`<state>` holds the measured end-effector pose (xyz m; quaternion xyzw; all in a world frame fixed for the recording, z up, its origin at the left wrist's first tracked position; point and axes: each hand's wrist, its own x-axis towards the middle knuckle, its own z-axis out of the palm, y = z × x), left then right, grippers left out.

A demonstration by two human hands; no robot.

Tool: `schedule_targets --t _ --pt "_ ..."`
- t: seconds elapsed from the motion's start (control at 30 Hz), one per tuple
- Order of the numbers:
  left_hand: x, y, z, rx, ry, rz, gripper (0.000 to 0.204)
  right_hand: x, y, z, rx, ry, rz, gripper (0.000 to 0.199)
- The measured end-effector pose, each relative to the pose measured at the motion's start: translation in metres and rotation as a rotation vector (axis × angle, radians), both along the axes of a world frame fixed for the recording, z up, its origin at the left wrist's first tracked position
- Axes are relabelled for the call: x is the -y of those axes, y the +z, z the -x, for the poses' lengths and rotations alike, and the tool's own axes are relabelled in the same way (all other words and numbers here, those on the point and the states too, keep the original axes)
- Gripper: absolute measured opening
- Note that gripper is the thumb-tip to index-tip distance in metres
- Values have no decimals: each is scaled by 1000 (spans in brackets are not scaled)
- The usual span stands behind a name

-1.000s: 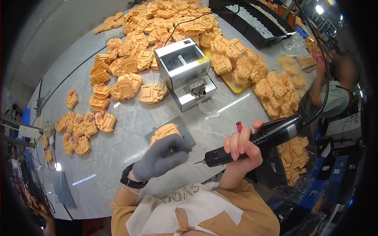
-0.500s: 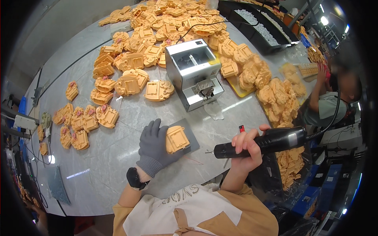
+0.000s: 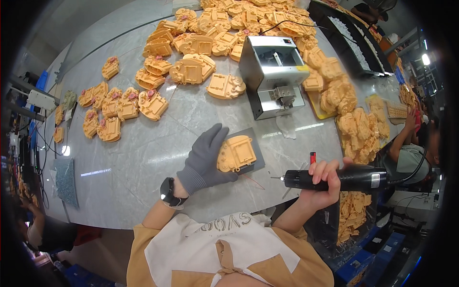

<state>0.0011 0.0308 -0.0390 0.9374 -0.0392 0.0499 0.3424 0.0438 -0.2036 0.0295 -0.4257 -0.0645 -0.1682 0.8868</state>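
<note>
My left hand (image 3: 205,155), in a grey knit glove, grips the left side of an orange plastic housing (image 3: 242,154). The housing has a rectangular recess and rests over a dark grey pad (image 3: 258,165) on the table. Wrapped in my right hand (image 3: 326,182) is a black corded electric screwdriver (image 3: 356,178), held level. Its thin bit points left, to the right of the pad and apart from the housing. A red-tipped object (image 3: 312,158) stands just behind my right fingers. A thin red wire (image 3: 253,182) lies near the pad's front edge.
A silver screw-feeding machine (image 3: 275,76) stands beyond the pad. Orange housings (image 3: 210,28) are heaped behind it and along the right; several with pink-red parts (image 3: 114,105) sit at the left. Black bins (image 3: 349,43) hold white pieces. A co-worker (image 3: 411,148) is at the right.
The view has shifted, so the table things sit further right. My left hand has closed around the housing's left side, and the housing is turned. My right hand still holds the screwdriver.
</note>
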Motion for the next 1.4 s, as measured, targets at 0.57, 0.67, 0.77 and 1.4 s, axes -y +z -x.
schedule_targets --t 0.57,0.67,0.77,1.4 --pt "-37 17 188 455 543 884 56 -1 -51 -4 -79 8 387 43" --pt "-33 1 295 541 1023 1149 43 -14 -55 -12 -120 30 395 42" --pt "-46 -128 457 579 1386 1559 32 -16 -55 -19 -150 48 558 42" --pt "-113 110 118 917 356 82 48 -18 -61 -28 -183 163 529 39"
